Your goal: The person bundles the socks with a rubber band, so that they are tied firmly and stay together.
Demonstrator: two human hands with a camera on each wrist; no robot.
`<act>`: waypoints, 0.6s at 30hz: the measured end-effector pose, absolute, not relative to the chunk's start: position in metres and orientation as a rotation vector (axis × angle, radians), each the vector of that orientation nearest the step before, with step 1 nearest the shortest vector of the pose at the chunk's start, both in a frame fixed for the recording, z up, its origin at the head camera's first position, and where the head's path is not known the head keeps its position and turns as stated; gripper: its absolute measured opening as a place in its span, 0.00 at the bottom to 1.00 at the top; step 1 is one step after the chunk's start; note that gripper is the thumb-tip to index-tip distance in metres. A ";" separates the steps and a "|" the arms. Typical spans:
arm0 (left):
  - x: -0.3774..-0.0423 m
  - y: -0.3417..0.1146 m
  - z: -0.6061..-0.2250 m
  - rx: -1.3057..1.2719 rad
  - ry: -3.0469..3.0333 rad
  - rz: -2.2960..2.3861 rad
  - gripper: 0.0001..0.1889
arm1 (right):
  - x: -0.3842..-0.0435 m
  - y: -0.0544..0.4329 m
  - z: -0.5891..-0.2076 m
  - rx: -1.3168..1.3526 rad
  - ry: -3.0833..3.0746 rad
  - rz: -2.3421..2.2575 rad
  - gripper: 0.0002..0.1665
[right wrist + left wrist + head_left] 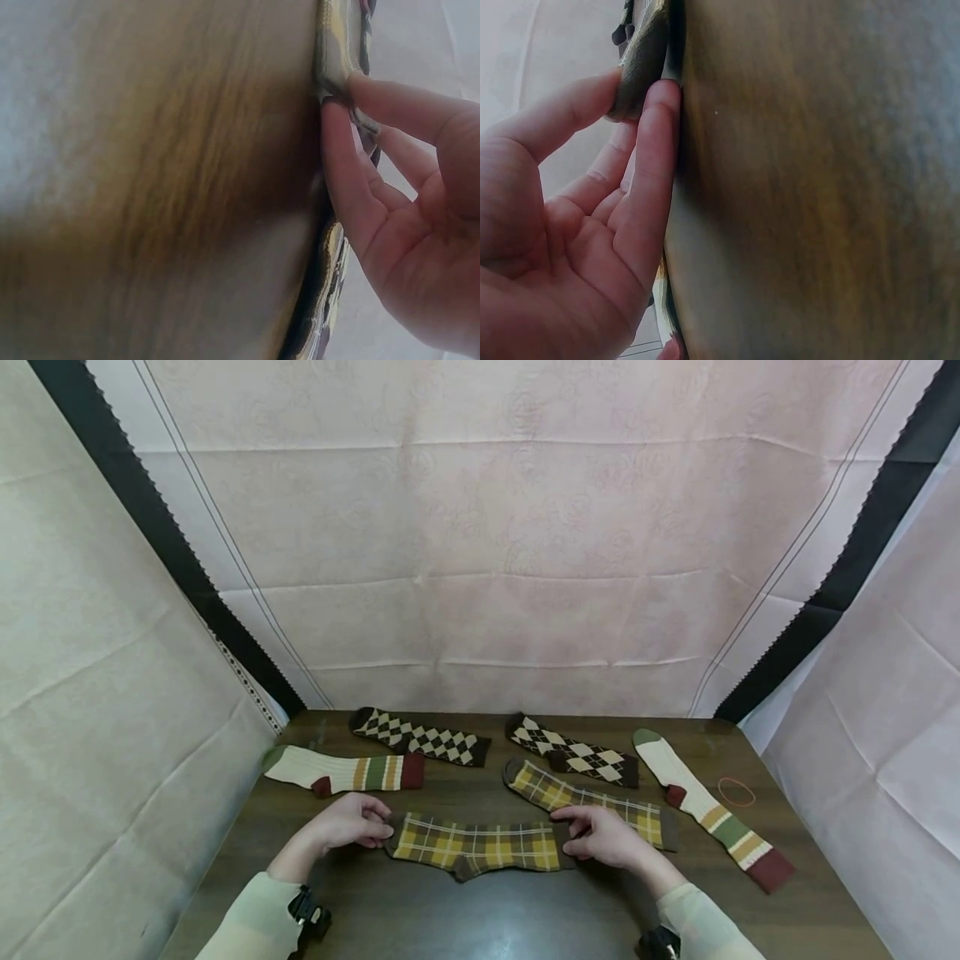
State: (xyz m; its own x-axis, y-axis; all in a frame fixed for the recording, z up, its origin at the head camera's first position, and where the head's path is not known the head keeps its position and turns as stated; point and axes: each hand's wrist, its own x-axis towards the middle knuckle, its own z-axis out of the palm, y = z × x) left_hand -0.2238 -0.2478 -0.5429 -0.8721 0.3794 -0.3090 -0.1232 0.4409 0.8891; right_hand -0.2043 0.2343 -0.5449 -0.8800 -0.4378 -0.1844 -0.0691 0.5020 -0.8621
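Note:
A yellow plaid sock (480,847) with dark toe, heel and cuff lies stretched sideways near the front of the table. My left hand (352,822) pinches its dark toe (641,75) between thumb and fingers. At the other end, my right hand (603,837) pinches the cuff (335,64). Just behind the right hand lies a matching yellow plaid sock (555,792), partly covered by that hand. Both wrist views show the fingertips close to the tabletop.
Two argyle socks, one left (423,737) and one right (573,752), lie at the back. Striped cream socks lie at the left (337,771) and right (705,806), with a thin red loop (737,792) by the right one. Pale cloth (487,543) hangs behind the table.

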 end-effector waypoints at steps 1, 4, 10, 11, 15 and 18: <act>-0.224 -0.248 -0.543 0.214 2.226 1.430 0.16 | -0.204 0.234 -0.545 -0.422 2.375 -1.330 0.30; -0.223 -0.248 -0.542 0.214 2.225 1.432 0.16 | -0.203 0.234 -0.544 -0.422 2.383 -1.327 0.30; -0.224 -0.248 -0.543 0.223 2.234 1.427 0.16 | -0.201 0.233 -0.542 -0.405 2.390 -1.339 0.29; -0.225 -0.248 -0.543 0.224 2.235 1.424 0.16 | -0.200 0.233 -0.541 -0.403 2.394 -1.337 0.29; -0.224 -0.248 -0.542 0.226 2.243 1.412 0.17 | -0.199 0.232 -0.540 -0.411 2.425 -1.312 0.29; -0.224 -0.247 -0.541 0.224 2.250 1.407 0.16 | -0.200 0.232 -0.540 -0.428 2.455 -1.280 0.30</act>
State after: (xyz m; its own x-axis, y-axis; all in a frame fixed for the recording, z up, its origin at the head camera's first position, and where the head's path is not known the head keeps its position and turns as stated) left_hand -0.2241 -0.2473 -0.5408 -0.8744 0.3773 -0.3052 -0.1092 0.4600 0.8812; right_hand -0.1998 0.2316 -0.5395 -0.8976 -0.4123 -0.1561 -0.1080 0.5489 -0.8288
